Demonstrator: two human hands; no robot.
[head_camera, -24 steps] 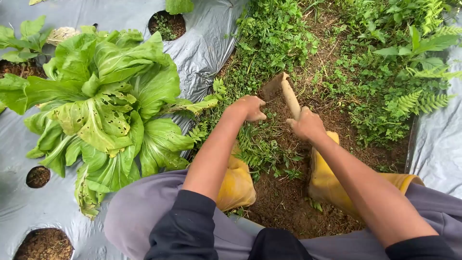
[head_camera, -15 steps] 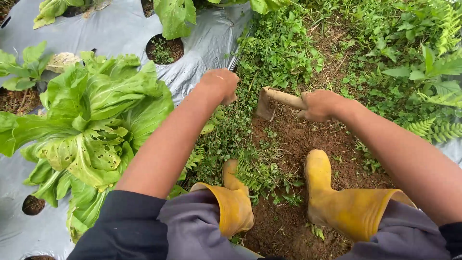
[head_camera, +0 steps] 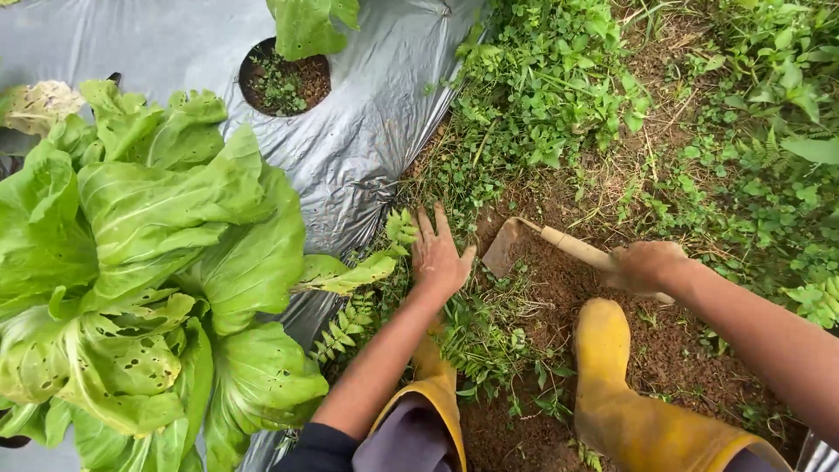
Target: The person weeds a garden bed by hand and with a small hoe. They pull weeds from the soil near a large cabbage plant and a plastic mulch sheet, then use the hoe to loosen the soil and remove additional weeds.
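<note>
Garden soil [head_camera: 559, 288] beside silver mulch sheet [head_camera: 367, 131] — right hand [head_camera: 645, 265] gripping hand hoe [head_camera: 559, 246]; left hand [head_camera: 439, 255] lying open, fingers spread on weeds [head_camera: 472, 332].

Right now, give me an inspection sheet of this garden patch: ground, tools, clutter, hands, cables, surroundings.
Surface: bare brown soil strip beside silver plastic mulch sheet.
Job's things: small wooden-handled hand hoe, blade on the soil; low green weeds.
Clutter: loose weed sprigs near the yellow rubber boots.
Hands: left hand open, fingers spread on the weeds; right hand closed round the hoe handle.
Cables: nothing seen.
Surroundings: large leafy green plant with hole-ridden leaves; round planting hole in the sheet; ferns and weeds on the right.
</note>
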